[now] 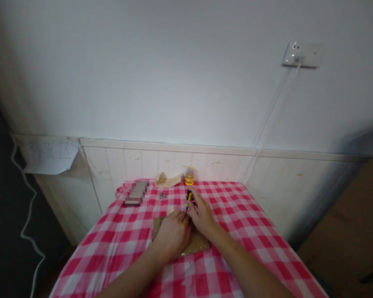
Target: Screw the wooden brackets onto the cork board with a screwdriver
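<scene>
My right hand point(202, 211) grips a black and yellow screwdriver point(189, 194), held nearly upright with its tip pointing down. Close against it, my left hand point(174, 231) is closed over a brown board point(195, 245) that lies flat on the table. What the left fingers pinch is hidden beneath them. A small pale wooden piece point(170, 210) pokes out beyond the left knuckles. The screwdriver's tip goes out of sight between the two hands.
A red-and-white checked cloth point(236, 248) covers the table. Behind the hands stand a yellow bit case point(189, 176) with a clear top and a pale wooden part point(169, 180). Small metal pieces point(163, 195) and a blurred-out flat object point(137, 193) lie left. A wall point(174, 82) borders the back.
</scene>
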`<move>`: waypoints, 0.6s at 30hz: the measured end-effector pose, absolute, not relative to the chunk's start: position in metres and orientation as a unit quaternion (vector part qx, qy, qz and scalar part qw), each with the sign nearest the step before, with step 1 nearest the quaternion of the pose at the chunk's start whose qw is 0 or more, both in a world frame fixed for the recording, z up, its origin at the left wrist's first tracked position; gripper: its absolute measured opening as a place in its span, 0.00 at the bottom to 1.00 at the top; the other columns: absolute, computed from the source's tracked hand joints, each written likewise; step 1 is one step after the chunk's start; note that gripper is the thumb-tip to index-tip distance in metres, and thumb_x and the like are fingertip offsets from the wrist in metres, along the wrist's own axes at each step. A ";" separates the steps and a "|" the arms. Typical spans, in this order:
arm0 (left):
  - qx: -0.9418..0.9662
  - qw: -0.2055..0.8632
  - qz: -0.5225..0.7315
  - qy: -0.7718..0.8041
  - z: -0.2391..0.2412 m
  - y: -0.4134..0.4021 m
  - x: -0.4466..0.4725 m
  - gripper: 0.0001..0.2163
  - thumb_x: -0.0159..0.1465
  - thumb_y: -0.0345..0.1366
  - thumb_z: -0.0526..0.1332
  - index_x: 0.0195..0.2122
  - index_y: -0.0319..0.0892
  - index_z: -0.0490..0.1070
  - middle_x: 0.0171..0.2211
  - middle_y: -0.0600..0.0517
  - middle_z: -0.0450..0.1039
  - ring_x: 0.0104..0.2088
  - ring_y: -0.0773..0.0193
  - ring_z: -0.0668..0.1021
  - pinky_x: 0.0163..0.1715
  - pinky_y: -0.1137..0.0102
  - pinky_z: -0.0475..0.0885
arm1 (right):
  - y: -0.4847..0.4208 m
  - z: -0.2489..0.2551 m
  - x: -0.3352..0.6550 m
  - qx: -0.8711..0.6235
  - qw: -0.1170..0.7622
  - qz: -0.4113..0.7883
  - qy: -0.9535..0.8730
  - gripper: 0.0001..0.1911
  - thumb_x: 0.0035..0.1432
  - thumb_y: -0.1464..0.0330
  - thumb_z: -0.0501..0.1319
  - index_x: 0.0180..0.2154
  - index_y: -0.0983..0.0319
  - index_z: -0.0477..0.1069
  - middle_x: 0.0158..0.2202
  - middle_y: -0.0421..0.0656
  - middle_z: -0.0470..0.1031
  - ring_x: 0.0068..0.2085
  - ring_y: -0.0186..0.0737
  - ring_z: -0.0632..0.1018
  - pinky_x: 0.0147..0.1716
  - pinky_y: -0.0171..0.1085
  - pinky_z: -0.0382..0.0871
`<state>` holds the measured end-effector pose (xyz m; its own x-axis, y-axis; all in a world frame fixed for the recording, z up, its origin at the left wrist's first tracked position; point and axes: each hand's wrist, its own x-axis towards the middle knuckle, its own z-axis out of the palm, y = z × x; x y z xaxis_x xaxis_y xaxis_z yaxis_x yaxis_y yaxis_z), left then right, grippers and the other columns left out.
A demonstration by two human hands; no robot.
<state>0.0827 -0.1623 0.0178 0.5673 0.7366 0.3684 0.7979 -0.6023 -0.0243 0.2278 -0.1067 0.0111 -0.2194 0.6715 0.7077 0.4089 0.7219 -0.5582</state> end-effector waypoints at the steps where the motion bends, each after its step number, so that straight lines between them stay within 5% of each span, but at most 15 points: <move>1: -0.878 0.085 -0.171 -0.440 0.016 -0.161 0.083 0.11 0.70 0.30 0.53 0.42 0.39 0.76 0.40 0.44 0.78 0.41 0.55 0.76 0.43 0.61 0.72 | -0.105 0.011 0.229 -0.350 0.514 0.133 -0.772 0.29 0.67 0.73 0.54 0.67 0.54 0.59 0.57 0.49 0.76 0.54 0.47 0.79 0.53 0.47 0.77; 18: -0.878 0.022 -0.148 -0.455 0.022 -0.160 0.085 0.13 0.69 0.28 0.53 0.46 0.38 0.78 0.44 0.43 0.80 0.44 0.51 0.80 0.47 0.54 0.76 | -0.109 0.021 0.230 -0.345 0.488 0.119 -0.793 0.30 0.64 0.72 0.60 0.65 0.52 0.60 0.60 0.47 0.73 0.58 0.47 0.76 0.57 0.48 0.73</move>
